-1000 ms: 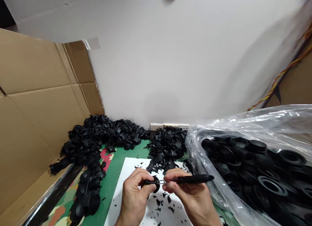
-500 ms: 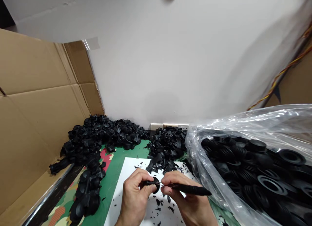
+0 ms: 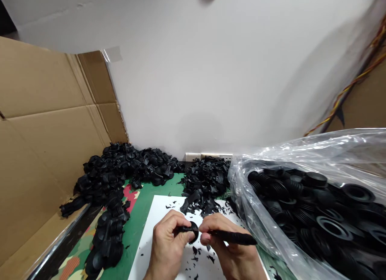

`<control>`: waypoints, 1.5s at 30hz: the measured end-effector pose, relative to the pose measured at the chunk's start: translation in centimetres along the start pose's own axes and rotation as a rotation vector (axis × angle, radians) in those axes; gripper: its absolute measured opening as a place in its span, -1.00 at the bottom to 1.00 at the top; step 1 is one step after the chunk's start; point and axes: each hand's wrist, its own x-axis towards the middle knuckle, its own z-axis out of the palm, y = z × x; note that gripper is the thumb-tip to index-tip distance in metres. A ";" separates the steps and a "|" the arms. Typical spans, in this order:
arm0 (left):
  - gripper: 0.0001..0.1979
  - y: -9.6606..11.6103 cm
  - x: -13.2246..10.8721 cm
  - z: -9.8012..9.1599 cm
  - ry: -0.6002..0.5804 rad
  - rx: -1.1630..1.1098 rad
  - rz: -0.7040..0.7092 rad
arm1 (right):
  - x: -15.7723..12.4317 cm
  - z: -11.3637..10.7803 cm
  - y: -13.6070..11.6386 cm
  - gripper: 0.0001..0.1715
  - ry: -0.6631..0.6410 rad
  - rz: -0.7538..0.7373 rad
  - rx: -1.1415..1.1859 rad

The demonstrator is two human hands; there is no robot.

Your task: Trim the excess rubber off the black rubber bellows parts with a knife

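**Black rubber-looking part (image 3: 195,234) in left hand (image 3: 167,244), black-handled tool (image 3: 237,237) in right hand (image 3: 234,256)**

Part is at lower center of frame, above the white sheet (image 3: 144,244). Left fingers pinch it between thumb and index; its rounded end shows to the right of the thumb.

Right fingers closed around the tool near its front end, handle sticking out toward lower right. Tip meets or nearly meets the part; too small to tell contact or tip type.

Sheet lies on the green counter (image 3: 135,219), small black scraps (image 3: 196,252) scattered over it. Larger scrap heap (image 3: 206,177) at center, partly on the sheet's far edge. White power strip (image 3: 193,156) just behind it.

Left of center: long pile of black ribbed parts (image 3: 132,163), running down to lower left. Cardboard (image 3: 45,131) stands along the left edge. Right side: clear plastic bag (image 3: 241,187), mouth open, loaded with black ribbed and ring-shaped pieces (image 3: 316,191). Pale wall (image 3: 211,71) behind everything.
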 end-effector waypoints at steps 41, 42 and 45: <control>-0.90 0.3 -0.3 0.4 -0.103 0.065 -0.080 | -0.4 0.9 0.1 -0.73 0.080 0.055 0.007; -0.92 0.3 -0.3 0.5 -0.102 0.047 -0.098 | -0.2 0.6 0.1 -0.79 0.102 0.096 0.027; -0.97 0.3 -0.2 0.5 -0.071 -0.005 -0.111 | 0.4 -0.4 0.2 -0.84 0.175 0.258 0.078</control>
